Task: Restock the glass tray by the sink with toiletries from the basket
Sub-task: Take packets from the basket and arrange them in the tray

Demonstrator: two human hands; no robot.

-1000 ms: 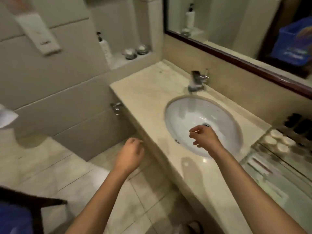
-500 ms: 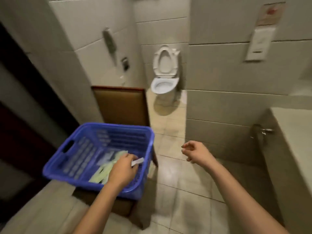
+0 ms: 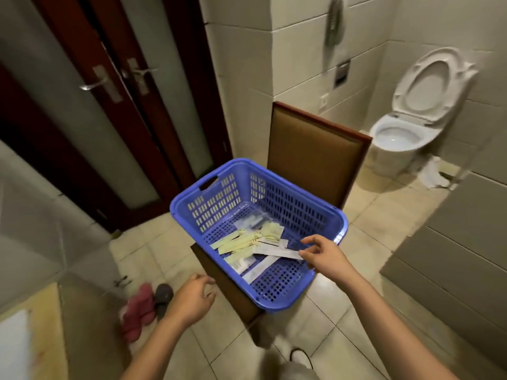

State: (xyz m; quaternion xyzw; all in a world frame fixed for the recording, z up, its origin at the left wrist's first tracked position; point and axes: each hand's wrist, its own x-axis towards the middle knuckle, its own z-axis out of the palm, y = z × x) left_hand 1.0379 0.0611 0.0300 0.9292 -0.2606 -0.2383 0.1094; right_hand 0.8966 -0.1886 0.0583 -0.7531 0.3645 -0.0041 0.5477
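A blue plastic basket (image 3: 277, 303) stands on the seat of a brown chair (image 3: 315, 157). In it lie several pale yellow sachets (image 3: 241, 242) and white flat packets (image 3: 255, 270). My right hand (image 3: 326, 256) is over the basket's right side. Its thumb and fingers pinch the end of one long white packet (image 3: 277, 253) that lies slanted over the others. My left hand (image 3: 192, 300) hovers left of the basket, outside it, with loosely curled fingers and nothing in it. The glass tray and the sink are out of view.
A toilet (image 3: 397, 135) with its lid up stands at the back right. Dark wooden doors (image 3: 115, 86) with metal handles fill the left. Pink and grey slippers (image 3: 145, 305) lie on the tiled floor near my left hand. A low tiled wall (image 3: 452, 256) rises at the right.
My view swung from the sink to the basket. My left hand came out of the basket and moved left. My right hand reached into it and took the end of a white packet.
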